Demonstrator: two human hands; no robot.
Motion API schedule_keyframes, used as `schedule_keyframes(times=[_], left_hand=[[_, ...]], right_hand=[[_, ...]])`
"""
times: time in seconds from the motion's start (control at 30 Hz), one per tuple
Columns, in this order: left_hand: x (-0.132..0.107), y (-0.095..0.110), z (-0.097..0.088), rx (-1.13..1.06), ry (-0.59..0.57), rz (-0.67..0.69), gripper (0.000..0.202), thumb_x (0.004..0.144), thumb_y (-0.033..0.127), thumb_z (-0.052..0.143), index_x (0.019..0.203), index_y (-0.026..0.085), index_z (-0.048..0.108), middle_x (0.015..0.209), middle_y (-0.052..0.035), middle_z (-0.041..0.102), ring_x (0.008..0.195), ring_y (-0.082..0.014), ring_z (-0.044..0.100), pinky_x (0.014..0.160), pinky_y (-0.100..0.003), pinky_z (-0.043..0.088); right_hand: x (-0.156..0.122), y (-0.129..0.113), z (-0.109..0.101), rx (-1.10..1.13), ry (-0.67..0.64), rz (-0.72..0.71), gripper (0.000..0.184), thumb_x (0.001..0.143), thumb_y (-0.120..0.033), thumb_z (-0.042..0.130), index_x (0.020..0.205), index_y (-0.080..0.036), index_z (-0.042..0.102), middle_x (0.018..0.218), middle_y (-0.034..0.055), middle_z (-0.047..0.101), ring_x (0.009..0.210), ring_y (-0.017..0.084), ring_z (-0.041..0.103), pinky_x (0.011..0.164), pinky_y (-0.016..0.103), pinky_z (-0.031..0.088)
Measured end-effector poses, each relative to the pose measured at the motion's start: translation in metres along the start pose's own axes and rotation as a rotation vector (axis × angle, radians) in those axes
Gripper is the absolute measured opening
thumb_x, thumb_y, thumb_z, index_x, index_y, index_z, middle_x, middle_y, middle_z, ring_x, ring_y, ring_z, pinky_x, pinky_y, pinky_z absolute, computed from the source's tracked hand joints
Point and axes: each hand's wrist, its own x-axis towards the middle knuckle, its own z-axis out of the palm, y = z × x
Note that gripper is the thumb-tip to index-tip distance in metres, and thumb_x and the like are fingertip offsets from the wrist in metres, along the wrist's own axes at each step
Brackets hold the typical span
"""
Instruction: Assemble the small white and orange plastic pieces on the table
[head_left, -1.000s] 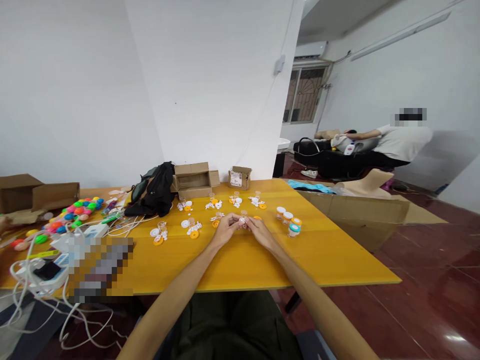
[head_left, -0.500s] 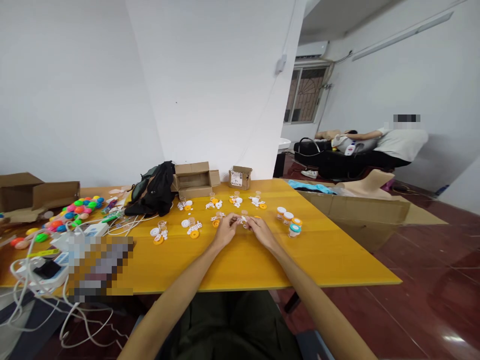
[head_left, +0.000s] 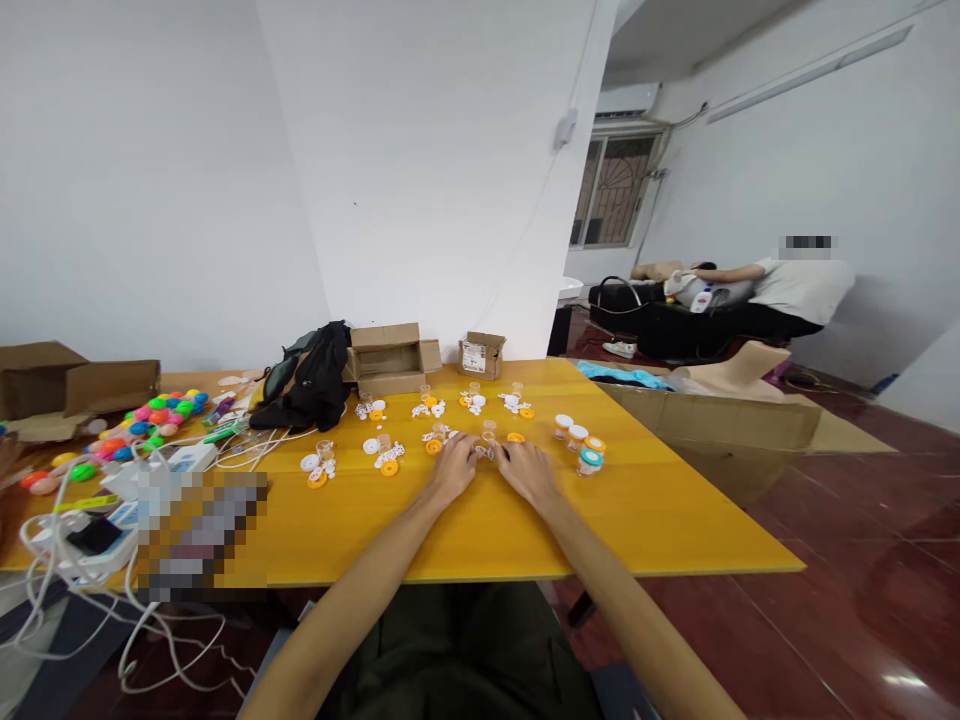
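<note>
Near the middle of the table, my left hand [head_left: 456, 470] and my right hand [head_left: 526, 468] are close together, fingers curled and pinched. Small white printed pieces [head_left: 484, 453] show between the fingertips of both hands; their exact kind is too small to tell. Just beyond them stands a small clear jar [head_left: 489, 432]. An orange ring-shaped lid [head_left: 515, 437] lies past my right fingers. Beside my left hand are another orange lid [head_left: 433, 447] and more white pieces, partly covered by the hand.
Several clear jars with white and orange lids [head_left: 389, 467] stand in groups. Closed jars [head_left: 591, 461] are at right. A backpack [head_left: 307, 385], cardboard box [head_left: 390, 362], colourful balls [head_left: 154, 415] and power strips [head_left: 161, 480] occupy the left. Another person [head_left: 802, 285] sits in the background.
Both hands have lowered slightly toward the tabletop, with the white pieces between them. The clear jar and the orange lid behind them show more now.
</note>
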Motion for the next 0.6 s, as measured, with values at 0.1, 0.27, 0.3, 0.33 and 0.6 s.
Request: schedule_keyframes(times=[0.1,0.27,0.3,0.33,0.6], left_hand=[[0.0,0.006,-0.002,0.005,-0.009,-0.01,0.018,0.079,0.01,0.061,0.089,0.022,0.071,0.08,-0.0033,0.064,0.081,-0.021,0.06,0.082,-0.032,0.048],[-0.004,0.028,-0.015,0.062,0.093,0.132,0.025,0.093,0.019,0.045,0.103,0.022,0.068,0.1,-0.0085,0.066,0.097,-0.0229,0.059,0.089,-0.036,0.045],[-0.006,0.034,-0.016,0.088,0.092,0.201,0.028,0.095,0.021,0.043,0.107,0.023,0.068,0.105,-0.0091,0.066,0.101,-0.0233,0.058,0.093,-0.037,0.044],[-0.009,0.041,-0.017,0.122,0.061,0.278,0.029,0.096,0.022,0.042,0.111,0.024,0.067,0.109,-0.0095,0.066,0.105,-0.0236,0.057,0.096,-0.038,0.042],[-0.052,0.095,0.049,0.354,-0.469,0.77,0.026,0.093,0.036,0.052,0.109,0.02,0.067,0.109,-0.0077,0.072,0.104,-0.0204,0.063,0.095,-0.035,0.042]], right_hand=[[-0.003,-0.003,-0.005,-0.004,0.015,0.012,0.044,0.098,-0.038,0.037,0.087,-0.02,0.075,0.087,0.0162,0.074,0.082,0.026,0.069,0.065,0.031,0.042],[-0.009,-0.007,0.003,-0.015,0.041,-0.188,0.039,0.096,-0.036,0.039,0.085,-0.021,0.074,0.083,0.0144,0.075,0.076,0.025,0.068,0.065,0.032,0.042],[-0.009,-0.007,0.007,-0.005,0.021,-0.252,0.036,0.094,-0.034,0.042,0.084,-0.02,0.073,0.083,0.0144,0.075,0.077,0.025,0.068,0.067,0.033,0.043],[-0.01,-0.008,0.012,0.01,-0.001,-0.312,0.031,0.091,-0.032,0.046,0.082,-0.02,0.073,0.084,0.0146,0.075,0.078,0.026,0.067,0.068,0.034,0.044],[-0.011,-0.011,0.022,0.069,0.007,-0.385,0.039,0.095,-0.041,0.04,0.079,-0.025,0.071,0.08,0.0117,0.074,0.074,0.026,0.065,0.071,0.038,0.043]])
